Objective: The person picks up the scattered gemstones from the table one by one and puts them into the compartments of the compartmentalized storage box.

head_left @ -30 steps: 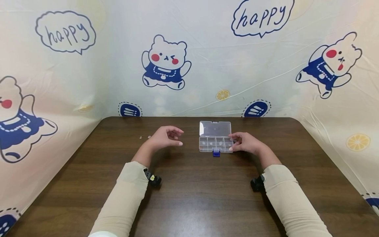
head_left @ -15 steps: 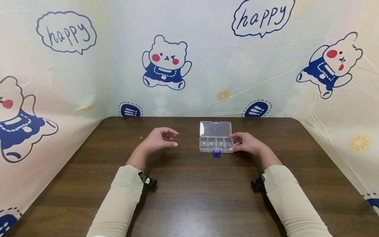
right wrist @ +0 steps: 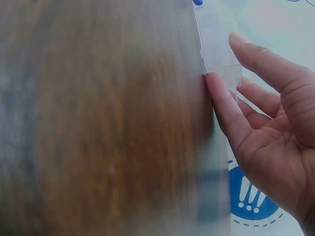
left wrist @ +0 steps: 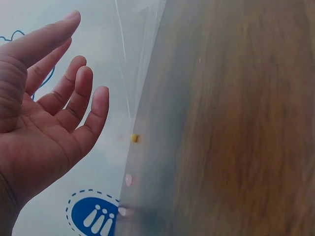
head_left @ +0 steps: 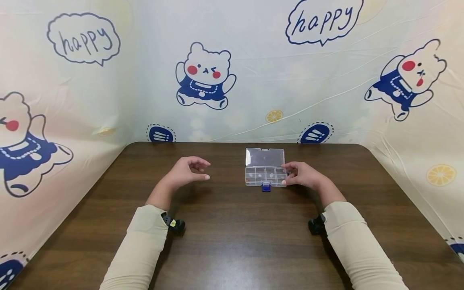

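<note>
A clear plastic compartment box stands on the table with its lid raised and its blue latch at the front. Small pale pieces lie in several compartments. My right hand holds the box at its right end, thumb at the near side and fingers farther back; the right wrist view also shows the box between the digits. To the left of the box, my left hand hovers over the table, fingers loosely bent and apart from the thumb, holding nothing. A yellow piece and pinkish pieces show in the left wrist view.
The brown wooden table runs back to a patterned cloth backdrop with bear drawings. Cloth also rises along both sides. A black wrist camera sits on the left wrist and another camera on the right.
My left hand has moved left, away from the box. The small pieces seen behind it earlier are now hidden in the head view. My right hand keeps its hold on the box.
</note>
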Demonstrator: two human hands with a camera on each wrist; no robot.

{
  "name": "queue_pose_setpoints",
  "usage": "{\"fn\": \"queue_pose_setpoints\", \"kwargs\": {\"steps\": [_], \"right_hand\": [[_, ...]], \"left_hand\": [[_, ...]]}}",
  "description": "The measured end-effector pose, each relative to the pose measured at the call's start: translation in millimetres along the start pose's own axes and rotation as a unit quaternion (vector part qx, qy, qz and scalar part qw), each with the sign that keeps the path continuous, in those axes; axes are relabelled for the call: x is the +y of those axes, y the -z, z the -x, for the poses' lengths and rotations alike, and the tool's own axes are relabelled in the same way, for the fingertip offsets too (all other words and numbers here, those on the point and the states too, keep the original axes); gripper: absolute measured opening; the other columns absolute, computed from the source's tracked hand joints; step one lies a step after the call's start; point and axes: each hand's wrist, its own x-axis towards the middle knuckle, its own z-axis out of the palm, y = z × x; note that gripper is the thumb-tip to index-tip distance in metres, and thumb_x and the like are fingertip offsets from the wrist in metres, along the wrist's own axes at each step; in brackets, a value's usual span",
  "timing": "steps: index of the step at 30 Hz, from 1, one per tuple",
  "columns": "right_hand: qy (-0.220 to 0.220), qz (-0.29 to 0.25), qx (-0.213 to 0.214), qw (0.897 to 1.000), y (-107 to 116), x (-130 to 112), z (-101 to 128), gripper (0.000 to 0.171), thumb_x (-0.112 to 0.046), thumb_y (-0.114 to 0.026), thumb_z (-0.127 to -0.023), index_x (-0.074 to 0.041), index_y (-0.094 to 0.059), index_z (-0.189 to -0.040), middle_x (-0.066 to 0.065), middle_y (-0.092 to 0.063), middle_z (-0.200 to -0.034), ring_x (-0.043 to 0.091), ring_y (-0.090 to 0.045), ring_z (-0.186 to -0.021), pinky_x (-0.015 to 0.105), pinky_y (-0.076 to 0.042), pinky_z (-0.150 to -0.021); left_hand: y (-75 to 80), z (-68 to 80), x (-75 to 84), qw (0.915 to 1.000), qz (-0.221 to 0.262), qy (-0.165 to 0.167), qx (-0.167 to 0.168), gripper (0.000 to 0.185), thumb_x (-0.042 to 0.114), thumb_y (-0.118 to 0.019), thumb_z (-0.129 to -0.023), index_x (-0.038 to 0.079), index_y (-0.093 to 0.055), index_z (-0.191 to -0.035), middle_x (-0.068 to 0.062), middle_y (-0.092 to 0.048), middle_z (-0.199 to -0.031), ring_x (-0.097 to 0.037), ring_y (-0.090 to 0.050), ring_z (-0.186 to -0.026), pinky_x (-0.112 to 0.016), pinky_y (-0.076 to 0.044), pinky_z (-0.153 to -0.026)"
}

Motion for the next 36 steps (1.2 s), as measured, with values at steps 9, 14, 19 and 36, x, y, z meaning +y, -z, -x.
{"fn": "queue_pose_setpoints", "kwargs": {"steps": [9,14,19,36], "right_hand": [[0.001,0.0,0.0,1.0,0.2,2.2,0.7,0.072,-0.021,-0.08,-0.082,-0.001,-0.046,-0.142,0.022,-0.05,-0.134,0.026,-0.058,-0.098,0.037,-0.049,-0.092],[-0.004,-0.004,0.0,1.0,-0.7,2.2,1.0,0.071,-0.019,-0.08,-0.082,-0.002,-0.046,-0.142,0.021,-0.051,-0.134,0.025,-0.058,-0.097,0.037,-0.049,-0.092],[-0.005,-0.002,-0.001,1.0,0.1,2.7,1.5,0.071,-0.02,-0.08,-0.083,-0.002,-0.045,-0.142,0.021,-0.05,-0.135,0.025,-0.058,-0.097,0.04,-0.048,-0.094],[0.002,0.002,0.0,1.0,0.4,2.4,1.1,0.071,-0.022,-0.08,-0.083,-0.002,-0.046,-0.142,0.022,-0.05,-0.135,0.025,-0.058,-0.098,0.039,-0.049,-0.093]], "left_hand": [[8.0,5.9,-7.1,1.0,-0.001,0.001,0.008,0.044,0.018,-0.084,-0.078,0.006,-0.067,-0.117,-0.02,-0.061,-0.122,-0.028,-0.058,-0.103,-0.043,-0.05,-0.09],[13.9,9.9,-11.1,0.9997,0.001,0.019,0.016,0.042,0.018,-0.084,-0.078,0.008,-0.068,-0.116,-0.019,-0.062,-0.121,-0.028,-0.057,-0.104,-0.043,-0.049,-0.091],[21.4,13.5,-16.7,0.9992,0.009,0.026,0.029,0.042,0.016,-0.083,-0.079,0.009,-0.067,-0.118,-0.019,-0.062,-0.122,-0.029,-0.057,-0.105,-0.045,-0.048,-0.091],[44.0,25.8,-29.9,0.9974,0.001,0.045,0.056,0.045,0.023,-0.083,-0.079,0.01,-0.067,-0.119,-0.02,-0.062,-0.12,-0.027,-0.056,-0.104,-0.039,-0.048,-0.09]]}}
